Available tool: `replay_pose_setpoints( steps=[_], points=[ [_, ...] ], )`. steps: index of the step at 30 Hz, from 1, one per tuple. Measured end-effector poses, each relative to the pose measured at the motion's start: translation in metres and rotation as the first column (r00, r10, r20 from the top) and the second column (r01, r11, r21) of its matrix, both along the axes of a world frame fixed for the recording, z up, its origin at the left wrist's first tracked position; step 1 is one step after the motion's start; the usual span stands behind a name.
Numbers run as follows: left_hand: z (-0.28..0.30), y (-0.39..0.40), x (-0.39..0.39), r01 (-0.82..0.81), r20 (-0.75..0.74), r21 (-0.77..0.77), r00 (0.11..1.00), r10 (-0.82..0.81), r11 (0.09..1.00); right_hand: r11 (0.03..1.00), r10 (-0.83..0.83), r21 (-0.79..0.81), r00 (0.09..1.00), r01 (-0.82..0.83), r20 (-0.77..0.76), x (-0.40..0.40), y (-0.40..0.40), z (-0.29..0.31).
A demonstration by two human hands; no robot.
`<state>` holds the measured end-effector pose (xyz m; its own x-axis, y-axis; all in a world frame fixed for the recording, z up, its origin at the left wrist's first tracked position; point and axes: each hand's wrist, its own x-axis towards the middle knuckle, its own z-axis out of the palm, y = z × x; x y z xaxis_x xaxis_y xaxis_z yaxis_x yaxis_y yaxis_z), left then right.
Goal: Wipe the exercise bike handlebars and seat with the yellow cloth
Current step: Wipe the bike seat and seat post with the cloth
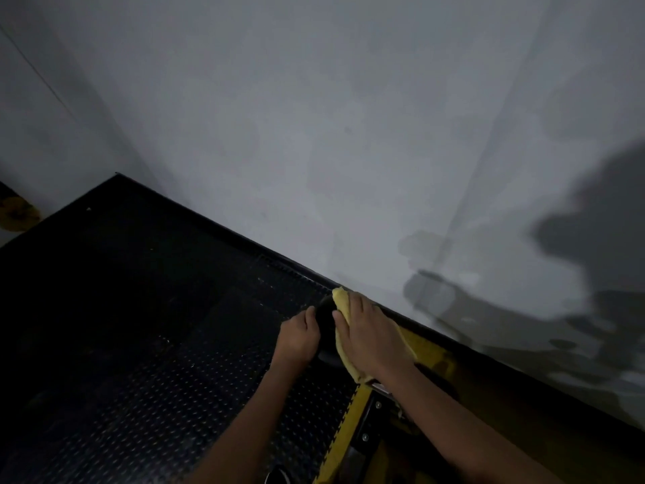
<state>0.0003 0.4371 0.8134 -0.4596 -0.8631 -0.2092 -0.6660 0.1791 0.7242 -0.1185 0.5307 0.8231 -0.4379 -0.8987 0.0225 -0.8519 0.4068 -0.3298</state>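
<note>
Dim shot: I saw black studded floor mat [139,309] on the left, grey wall [349,134] behind, and the bike's yellow frame [343,445] under the forearms. Yellow cloth [342,302] lay draped on a black bike part [326,321] (seat or handlebar, couldn't tell), with right hand [370,337] pressing flat on it, fingers fairly straight. Left hand [300,338] gripped that part just beside the cloth, fingers curled round it.

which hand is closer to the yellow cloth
Right: the right hand lies on the yellow cloth; the left hand grips the black part beside it.
</note>
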Motion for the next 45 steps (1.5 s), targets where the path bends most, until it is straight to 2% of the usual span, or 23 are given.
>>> replay_pose_setpoints(
  steps=[3, 6, 7, 8, 9, 11, 14, 17, 21, 24, 30, 34, 36, 38, 40, 43, 45],
  points=[
    [0.002, -0.007, 0.001, 0.09, -0.039, 0.027, 0.995, -0.089, 0.996, 1.0, -0.024, -0.003, 1.0, 0.024, 0.01, 0.003, 0.014, 0.003],
    [0.002, -0.02, -0.002, 0.25, -0.061, -0.068, 0.965, -0.254, 0.966, 0.996, -0.083, 0.018, 0.996, 0.083, 0.018, 0.002, 0.036, 0.009],
    [0.002, -0.024, -0.004, 0.311, -0.062, -0.109, 0.946, -0.319, 0.944, 0.996, -0.081, 0.041, 0.997, 0.082, -0.017, 0.006, 0.046, 0.013],
    [0.002, -0.029, -0.008, 0.378, -0.054, -0.147, 0.919, -0.389, 0.914, 0.995, -0.077, 0.058, 0.987, 0.086, -0.138, 0.009, 0.054, 0.012],
    [0.0, -0.036, -0.016, 0.455, -0.036, -0.174, 0.883, -0.467, 0.873, 0.986, -0.136, 0.073, 0.975, 0.151, -0.177, 0.012, 0.062, 0.012],
    [-0.002, -0.046, -0.03, 0.593, 0.027, -0.19, 0.8, -0.6, 0.782, 0.917, -0.389, 0.034, 0.908, 0.398, -0.153, 0.02, 0.075, 0.022],
    [0.004, -0.052, -0.05, 0.744, 0.111, -0.19, 0.665, -0.739, 0.641, 0.816, -0.575, -0.035, 0.804, 0.577, -0.154, 0.024, 0.078, 0.018],
    [0.012, -0.056, -0.056, 0.771, 0.231, -0.099, 0.633, -0.739, 0.629, 0.708, -0.705, -0.058, 0.699, 0.704, -0.12, 0.026, 0.07, 0.006],
    [0.012, -0.065, -0.063, 0.809, 0.242, 0.024, 0.566, -0.788, 0.588, 0.543, -0.84, -0.114, 0.537, 0.832, -0.079, 0.035, 0.046, 0.002],
    [0.008, -0.073, -0.069, 0.787, 0.235, 0.123, 0.568, -0.788, 0.604, 0.546, -0.837, -0.175, 0.541, 0.819, -0.08, 0.045, 0.033, -0.003],
    [0.005, -0.082, -0.082, 0.783, 0.244, 0.166, 0.556, -0.795, 0.599, 0.56, -0.827, -0.163, 0.559, 0.812, -0.055, 0.068, 0.004, -0.015],
    [0.003, -0.082, -0.097, 0.875, 0.356, 0.17, 0.373, -0.857, 0.452, 0.593, -0.803, -0.16, 0.594, 0.789, -0.047, 0.078, 0.001, -0.018],
    [0.0, -0.083, -0.106, 0.896, 0.376, 0.195, 0.307, -0.874, 0.399, 0.608, -0.792, -0.153, 0.609, 0.779, -0.043, 0.076, 0.002, -0.017],
    [0.0, -0.084, -0.113, 0.93, 0.371, 0.206, 0.213, -0.904, 0.303, 0.596, -0.802, -0.141, 0.594, 0.79, -0.065, 0.072, 0.001, -0.015],
    [-0.003, -0.087, -0.12, 0.943, 0.354, 0.218, 0.163, -0.921, 0.251, 0.517, -0.855, -0.163, 0.513, 0.84, -0.067, 0.064, -0.001, -0.014],
    [-0.004, -0.093, -0.123, 0.96, 0.36, 0.211, 0.097, -0.928, 0.183, 0.313, -0.949, -0.19, 0.313, 0.931, -0.032, 0.053, -0.008, -0.016],
    [-0.006, -0.096, -0.123, 0.954, 0.32, 0.223, 0.12, -0.94, 0.198, 0.186, -0.983, -0.187, 0.185, 0.965, -0.022, 0.052, -0.016, -0.016]
  ],
)
